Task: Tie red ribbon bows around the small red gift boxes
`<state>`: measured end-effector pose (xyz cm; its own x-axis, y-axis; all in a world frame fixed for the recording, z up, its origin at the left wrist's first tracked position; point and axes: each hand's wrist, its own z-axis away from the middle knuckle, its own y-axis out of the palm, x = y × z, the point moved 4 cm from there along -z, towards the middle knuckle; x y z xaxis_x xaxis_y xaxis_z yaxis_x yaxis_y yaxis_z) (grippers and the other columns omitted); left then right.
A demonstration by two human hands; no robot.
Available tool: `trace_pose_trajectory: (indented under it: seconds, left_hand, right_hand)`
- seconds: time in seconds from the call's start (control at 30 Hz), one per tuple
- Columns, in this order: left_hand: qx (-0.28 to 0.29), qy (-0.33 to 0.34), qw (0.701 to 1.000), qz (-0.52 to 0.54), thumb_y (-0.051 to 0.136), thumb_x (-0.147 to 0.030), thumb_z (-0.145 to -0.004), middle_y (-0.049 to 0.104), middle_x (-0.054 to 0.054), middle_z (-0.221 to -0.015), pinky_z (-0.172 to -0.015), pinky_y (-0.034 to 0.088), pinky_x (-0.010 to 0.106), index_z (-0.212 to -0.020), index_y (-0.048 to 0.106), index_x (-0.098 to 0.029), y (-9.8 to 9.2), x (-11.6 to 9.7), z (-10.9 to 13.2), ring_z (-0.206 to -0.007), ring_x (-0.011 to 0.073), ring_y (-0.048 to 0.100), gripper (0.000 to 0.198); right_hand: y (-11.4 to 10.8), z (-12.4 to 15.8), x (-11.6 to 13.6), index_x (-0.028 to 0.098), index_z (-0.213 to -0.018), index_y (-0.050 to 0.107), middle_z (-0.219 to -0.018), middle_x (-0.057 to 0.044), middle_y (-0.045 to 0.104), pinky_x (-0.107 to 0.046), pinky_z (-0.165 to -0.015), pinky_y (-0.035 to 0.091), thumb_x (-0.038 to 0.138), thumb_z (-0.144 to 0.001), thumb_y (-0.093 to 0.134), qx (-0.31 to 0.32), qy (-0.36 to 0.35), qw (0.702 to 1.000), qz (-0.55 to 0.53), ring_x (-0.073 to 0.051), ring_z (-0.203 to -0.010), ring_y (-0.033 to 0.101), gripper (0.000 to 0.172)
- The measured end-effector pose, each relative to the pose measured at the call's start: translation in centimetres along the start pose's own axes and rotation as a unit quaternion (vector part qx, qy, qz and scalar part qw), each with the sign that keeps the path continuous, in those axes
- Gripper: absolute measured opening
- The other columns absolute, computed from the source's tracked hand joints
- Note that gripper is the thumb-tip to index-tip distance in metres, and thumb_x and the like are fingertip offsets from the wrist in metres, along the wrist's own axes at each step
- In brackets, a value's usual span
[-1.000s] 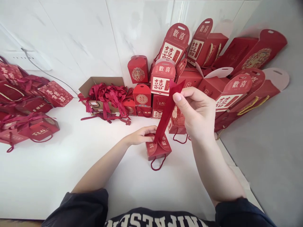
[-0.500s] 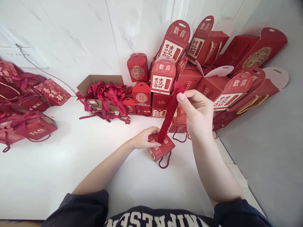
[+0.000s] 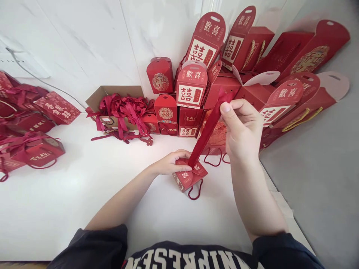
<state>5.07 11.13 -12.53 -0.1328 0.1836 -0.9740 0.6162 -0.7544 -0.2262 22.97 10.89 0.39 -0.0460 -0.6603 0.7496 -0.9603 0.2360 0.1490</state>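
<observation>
Left hand (image 3: 171, 164) presses down on small red gift box (image 3: 190, 175), which sits on white tabletop (image 3: 84, 194) in front of stacked red boxes (image 3: 193, 86). Right hand (image 3: 242, 129), fingers pinched shut on red ribbon (image 3: 206, 136), holds it taut, slanting up from the box top

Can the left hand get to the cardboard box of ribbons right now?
Probably yes: mostly bare table lies between the left hand and the cardboard box. But that hand steadies the small red box while the right hand holds the ribbon taut, so it must let go first.
</observation>
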Motion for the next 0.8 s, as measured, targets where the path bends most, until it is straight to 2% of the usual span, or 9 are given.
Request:
trace_pose_trajectory:
  seconds: [0.07,0.2,0.3,0.43,0.57,0.7,0.8]
  left_hand:
    - [-0.007,0.003,1.000,0.014,0.072,-0.029,-0.079,0.062,0.013,-0.118,-0.102,0.042,0.042,-0.107,0.061,-0.015,0.2,0.1,-0.2,-0.115,0.0254,0.058,0.033]
    - [-0.002,0.011,0.994,0.113,0.076,-0.028,-0.075,0.066,0.011,-0.109,-0.093,0.048,0.041,-0.103,0.055,-0.015,0.6,0.4,-0.2,-0.103,0.0225,0.064,0.037]
    - [-0.012,0.021,0.998,0.060,0.077,-0.029,-0.074,0.064,0.011,-0.110,-0.097,0.046,0.040,-0.101,0.062,-0.015,0.4,0.5,-0.2,-0.105,0.0224,0.062,0.034]
    - [-0.017,0.039,0.999,-0.029,0.078,-0.030,-0.072,0.066,0.010,-0.108,-0.104,0.041,0.037,-0.090,0.075,-0.018,-0.1,0.3,-0.3,-0.119,0.0242,0.051,0.022]
    - [0.002,0.050,0.998,-0.043,0.076,-0.033,-0.075,0.073,0.008,-0.098,-0.106,0.038,0.037,-0.089,0.078,-0.023,-0.2,0.2,-0.5,-0.118,0.0231,0.050,0.018]
    - [0.003,0.049,0.998,-0.039,0.074,-0.036,-0.077,0.075,0.008,-0.093,-0.106,0.036,0.037,-0.090,0.079,-0.022,-0.2,0.4,-0.5,-0.117,0.0233,0.049,0.020]
    - [-0.003,0.047,0.998,-0.036,0.072,-0.037,-0.079,0.075,0.009,-0.092,-0.104,0.037,0.037,-0.089,0.079,-0.022,-0.2,0.5,-0.4,-0.116,0.0232,0.050,0.019]
  right_hand:
    - [0.1,0.0,0.3,0.022,-0.073,0.059,-0.067,0.004,0.050,-0.026,-0.059,0.044,0.036,-0.086,0.065,0.001,-0.009,1.000,0.010,-0.010,-0.060,0.050,0.020]
    - [0.5,0.2,0.9,0.021,-0.072,0.058,-0.065,0.004,0.048,-0.027,-0.057,0.040,0.031,-0.084,0.068,0.008,-0.013,1.000,0.016,-0.010,-0.059,0.046,0.019]
    - [0.7,0.4,1.1,0.021,-0.071,0.058,-0.066,0.003,0.048,-0.027,-0.057,0.039,0.030,-0.084,0.067,0.006,-0.013,1.000,0.026,-0.011,-0.060,0.046,0.019]
    - [0.8,0.6,1.5,0.022,-0.070,0.058,-0.068,0.003,0.048,-0.027,-0.058,0.040,0.028,-0.085,0.067,0.003,-0.030,0.999,0.023,-0.011,-0.062,0.047,0.018]
    - [0.8,0.7,1.9,0.022,-0.070,0.058,-0.069,0.002,0.048,-0.027,-0.057,0.039,0.028,-0.084,0.068,0.008,-0.041,0.999,0.017,-0.011,-0.062,0.048,0.019]
    - [0.5,0.7,1.8,0.024,-0.073,0.059,-0.069,0.002,0.050,-0.027,-0.053,0.042,0.040,-0.085,0.066,0.013,-0.010,0.999,0.037,-0.011,-0.058,0.051,0.022]
    - [0.4,0.5,1.2,0.024,-0.074,0.060,-0.062,0.004,0.049,-0.026,-0.050,0.042,0.042,-0.085,0.066,0.023,0.018,0.999,0.020,-0.009,-0.052,0.052,0.022]
